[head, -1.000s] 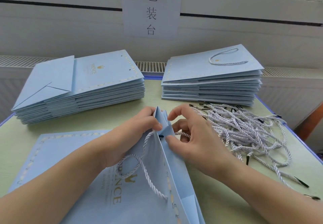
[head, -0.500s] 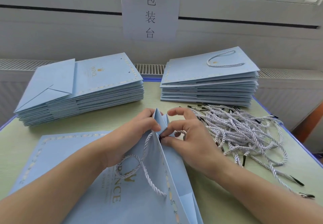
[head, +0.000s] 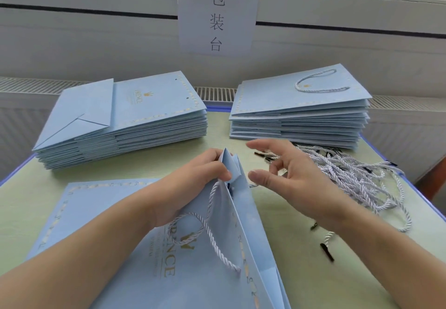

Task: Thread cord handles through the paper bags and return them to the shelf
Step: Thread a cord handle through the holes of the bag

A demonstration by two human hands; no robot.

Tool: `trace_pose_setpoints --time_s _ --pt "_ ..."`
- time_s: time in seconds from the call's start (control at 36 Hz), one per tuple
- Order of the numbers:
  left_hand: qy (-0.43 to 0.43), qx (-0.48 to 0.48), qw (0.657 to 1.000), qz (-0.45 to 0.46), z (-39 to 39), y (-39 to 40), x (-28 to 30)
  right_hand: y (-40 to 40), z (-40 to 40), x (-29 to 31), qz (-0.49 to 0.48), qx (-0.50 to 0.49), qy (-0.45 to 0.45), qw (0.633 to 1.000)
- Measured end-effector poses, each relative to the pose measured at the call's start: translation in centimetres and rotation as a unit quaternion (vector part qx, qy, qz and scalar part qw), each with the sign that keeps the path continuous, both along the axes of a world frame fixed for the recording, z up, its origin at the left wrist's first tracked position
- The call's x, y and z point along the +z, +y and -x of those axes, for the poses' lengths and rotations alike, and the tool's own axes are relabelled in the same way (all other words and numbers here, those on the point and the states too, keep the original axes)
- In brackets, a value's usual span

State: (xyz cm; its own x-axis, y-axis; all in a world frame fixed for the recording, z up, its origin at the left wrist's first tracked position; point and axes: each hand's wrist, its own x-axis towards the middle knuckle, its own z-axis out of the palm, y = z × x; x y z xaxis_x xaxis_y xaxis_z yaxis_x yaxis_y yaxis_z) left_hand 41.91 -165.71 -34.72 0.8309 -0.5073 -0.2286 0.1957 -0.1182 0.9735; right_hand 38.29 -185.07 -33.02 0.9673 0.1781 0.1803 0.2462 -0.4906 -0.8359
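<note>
A light blue paper bag [head: 207, 272] with gold lettering lies in front of me, its top edge raised. My left hand [head: 193, 183] pinches that top edge near the corner. A white twisted cord handle [head: 205, 231] loops out of the bag's front face. My right hand [head: 289, 178] hovers just right of the bag's top with fingers spread and holds nothing. A pile of loose white cords [head: 352, 176] with black tips lies to the right, partly behind that hand.
A stack of flat bags without handles [head: 125, 120] sits at the back left. A stack of bags with a cord handle on top [head: 301, 111] sits at the back right. Another flat bag [head: 96, 207] lies under my left forearm. A paper sign [head: 217, 16] hangs on the wall.
My right hand has let go of the cord at the bag's top edge and pulled away to the right, fingers spreading. My left hand keeps its pinch on the bag.
</note>
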Motion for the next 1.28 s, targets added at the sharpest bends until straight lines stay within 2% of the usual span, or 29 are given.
trace_pose_setpoints --time_s 0.06,0.08,0.14,0.28,0.42,0.47,0.53,0.58,0.61,0.67,0.75,0.83,0.89,0.92,0.97,1.0,1.08,1.14,1.22,1.28 --pt "-0.005 -0.001 1.0 0.002 0.6 0.2 0.5 -1.2 -0.2 0.5 0.115 0.013 0.059 0.991" --pt "-0.01 0.003 1.0 -0.001 0.7 0.3 0.7 -1.8 -0.2 0.8 0.138 0.033 0.096 0.985" --pt "-0.022 0.015 1.0 -0.012 0.7 0.3 0.9 -2.8 -0.2 1.5 0.12 0.083 0.16 0.976" --pt "-0.037 0.028 0.998 -0.04 0.8 0.5 1.1 -5.8 -0.8 3.1 -0.091 0.119 0.205 0.967" --pt "-0.034 0.035 0.998 -0.05 0.7 0.3 1.0 -8.2 -1.9 3.1 -0.24 0.157 0.232 0.929" --pt "-0.028 0.036 0.998 -0.051 0.6 0.3 0.9 -9.3 -2.1 3.2 -0.312 0.165 0.217 0.91" --pt "-0.026 0.032 0.998 -0.052 0.7 0.4 1.0 -10.4 -2.5 3.5 -0.396 0.197 0.2 0.874" --pt "-0.027 0.03 0.998 -0.049 0.8 0.4 1.1 -11.1 -2.9 3.8 -0.512 0.267 0.223 0.785" --pt "-0.027 0.027 0.998 -0.045 0.8 0.4 1.1 -11.6 -2.5 4.1 -0.551 0.236 0.23 0.767" --pt "-0.022 0.027 0.999 -0.037 0.9 0.4 1.2 -12.5 -2.1 4.1 -0.6 0.168 0.199 0.756" --pt "-0.018 0.028 0.999 -0.037 0.7 0.4 1.2 -13.4 -2.8 4.6 -0.637 0.154 0.154 0.74" --pt "-0.019 0.031 0.999 -0.037 0.5 0.5 1.1 -14.5 -2.5 5.0 -0.653 0.07 0.138 0.741" --pt "-0.018 0.03 0.999 -0.032 0.5 0.6 1.2 -14.5 -2.9 5.2 -0.662 0.065 0.081 0.742" --pt "-0.017 0.028 0.999 -0.03 0.5 0.7 1.2 -14.0 -3.1 4.7 -0.641 0.062 0.036 0.764" --pt "-0.01 0.024 1.0 -0.017 0.6 0.7 1.4 -13.0 -2.9 4.8 -0.527 -0.001 -0.024 0.85" --pt "-0.007 0.023 1.0 -0.009 0.6 0.8 1.5 -12.3 -2.7 4.8 -0.472 -0.018 -0.045 0.88" --pt "-0.01 0.022 1.0 0.006 0.6 1.0 1.8 -9.8 -1.6 4.8 -0.323 -0.019 -0.07 0.944" --pt "-0.016 0.017 1.0 0.015 0.5 1.3 1.8 -7.3 -0.6 4.7 -0.172 0.023 -0.067 0.982" --pt "-0.018 0.009 0.999 0.035 0.4 1.9 2.1 -3.9 0.9 3.9 0.009 0.154 0.009 0.988" --pt "-0.016 0.005 0.999 0.046 0.2 2.3 2.3 -2.4 1.6 2.9 0.058 0.209 0.088 0.972"
